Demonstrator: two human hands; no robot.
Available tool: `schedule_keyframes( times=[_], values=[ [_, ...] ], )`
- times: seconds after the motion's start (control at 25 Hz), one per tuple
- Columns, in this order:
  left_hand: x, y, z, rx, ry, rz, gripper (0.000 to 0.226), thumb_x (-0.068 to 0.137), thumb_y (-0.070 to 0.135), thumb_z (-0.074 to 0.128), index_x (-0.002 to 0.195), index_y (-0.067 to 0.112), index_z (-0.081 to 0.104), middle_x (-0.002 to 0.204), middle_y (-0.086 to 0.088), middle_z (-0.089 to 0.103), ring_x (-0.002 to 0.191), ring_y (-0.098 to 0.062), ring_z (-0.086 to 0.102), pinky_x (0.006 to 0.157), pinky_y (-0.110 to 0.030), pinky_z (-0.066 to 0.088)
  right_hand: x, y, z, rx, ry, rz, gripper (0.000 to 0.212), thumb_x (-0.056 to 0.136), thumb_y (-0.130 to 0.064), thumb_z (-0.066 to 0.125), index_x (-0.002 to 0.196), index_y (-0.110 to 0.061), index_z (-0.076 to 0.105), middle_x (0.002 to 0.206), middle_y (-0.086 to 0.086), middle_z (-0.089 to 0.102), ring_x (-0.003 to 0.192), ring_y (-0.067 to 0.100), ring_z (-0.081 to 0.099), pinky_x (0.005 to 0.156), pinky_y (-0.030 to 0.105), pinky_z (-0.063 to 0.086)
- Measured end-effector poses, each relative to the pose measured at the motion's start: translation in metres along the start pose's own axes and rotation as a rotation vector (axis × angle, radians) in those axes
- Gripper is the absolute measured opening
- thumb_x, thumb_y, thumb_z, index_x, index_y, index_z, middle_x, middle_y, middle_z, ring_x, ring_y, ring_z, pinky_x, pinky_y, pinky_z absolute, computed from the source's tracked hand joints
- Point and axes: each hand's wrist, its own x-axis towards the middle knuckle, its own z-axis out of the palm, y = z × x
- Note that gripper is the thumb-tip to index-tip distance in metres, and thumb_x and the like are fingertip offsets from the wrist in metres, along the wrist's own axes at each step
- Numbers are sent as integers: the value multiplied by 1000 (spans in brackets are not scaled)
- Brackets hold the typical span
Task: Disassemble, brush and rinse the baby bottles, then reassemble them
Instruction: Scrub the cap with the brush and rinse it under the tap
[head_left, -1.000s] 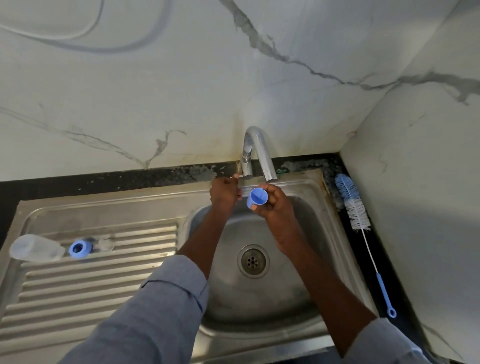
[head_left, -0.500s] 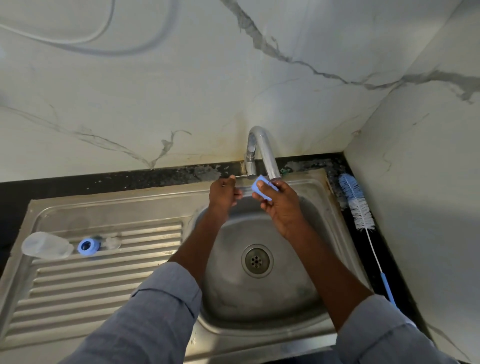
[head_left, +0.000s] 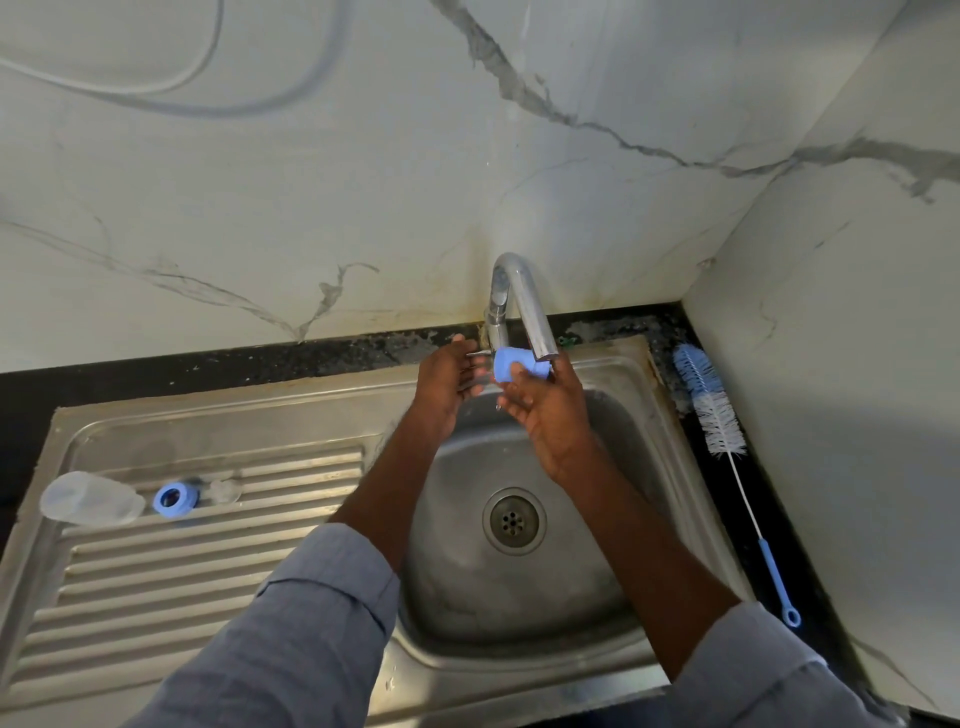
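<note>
A clear plastic bottle body (head_left: 91, 498) lies on its side on the ribbed steel drainboard (head_left: 197, 561), a blue screw ring (head_left: 175, 500) and clear teat (head_left: 224, 490) beside it. Over the basin, the left hand (head_left: 445, 378) reaches the tap lever with relaxed fingers. The right hand (head_left: 545, 410) pinches a blue bottle cap (head_left: 518, 365) under the chrome spout (head_left: 524, 306). A blue-handled bottle brush (head_left: 719, 421) lies on the dark counter.
</note>
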Motion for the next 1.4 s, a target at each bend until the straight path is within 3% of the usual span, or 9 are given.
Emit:
schedule_keyframes(
  times=[0.16, 0.32, 0.44, 0.6, 0.76, 1.0, 1.16, 1.28, 1.4],
  values=[
    [-9, -4, 3, 13, 42, 155, 17, 105, 26, 55, 113, 18, 67, 100, -7, 75, 90, -16, 71, 76, -31, 53, -10, -1, -10, 496, -126, 364, 41, 106, -43, 47, 120, -6, 58, 79, 5, 54, 62, 12, 52, 56, 25, 46],
    [-23, -6, 13, 120, -49, 327, 16, 106, 33, 55, 109, 26, 69, 113, -6, 76, 106, -15, 70, 84, -36, 54, -8, -2, -11, 676, -130, 516, 42, 101, -48, 50, 108, -7, 57, 66, 0, 43, 49, 9, 41, 45, 21, 38],
    [-26, 2, 15, 219, -141, 357, 15, 105, 31, 56, 109, 28, 70, 119, -5, 74, 117, -22, 66, 99, -44, 51, -13, -7, -7, 351, -36, 491, 48, 96, -52, 60, 112, -7, 61, 66, 1, 55, 55, 12, 54, 53, 24, 43],
    [-38, -8, 1, 204, -79, 332, 19, 104, 31, 58, 120, 25, 66, 125, -8, 71, 120, -25, 64, 91, -39, 51, -42, -5, -29, -686, 264, -133, 45, 88, -39, 77, 127, -22, 63, 111, -6, 71, 99, 14, 67, 89, 36, 55],
    [-67, -46, -11, 136, 78, 246, 26, 105, 28, 56, 126, 15, 64, 120, -7, 73, 117, -26, 66, 94, -42, 52, -75, -3, -58, -1079, 230, -534, 42, 81, -35, 83, 116, -23, 62, 109, -6, 69, 100, 18, 64, 88, 41, 53],
    [-121, -89, -2, 10, 110, -61, 38, 105, 34, 53, 131, 8, 63, 112, -15, 75, 100, -29, 70, 84, -38, 51, -93, -4, -80, -1128, 227, -524, 40, 82, -34, 83, 116, -21, 66, 116, -3, 69, 113, 24, 62, 96, 48, 48],
    [-143, -98, 20, 42, -167, -348, 61, 98, 66, 50, 117, 11, 67, 101, -9, 79, 92, -24, 73, 82, -36, 52, -98, -5, -101, -1228, 132, -478, 40, 80, -30, 82, 116, -29, 64, 119, -9, 66, 118, 23, 56, 96, 44, 46],
    [-150, -104, 45, -135, -231, -406, 38, 93, 50, 68, 102, 13, 68, 98, -4, 74, 81, -19, 70, 84, -38, 53, -104, -7, -121, -1296, 60, -529, 45, 79, -21, 77, 119, -35, 62, 122, -15, 64, 118, 20, 53, 93, 42, 44],
    [-155, -111, 73, -340, -219, -386, 26, 95, 27, 70, 109, 6, 66, 98, -12, 72, 79, -24, 70, 83, -41, 59, -102, -15, -146, -1251, -48, -610, 48, 78, -16, 77, 122, -30, 67, 125, -13, 68, 115, 23, 60, 91, 42, 49]
  ],
)
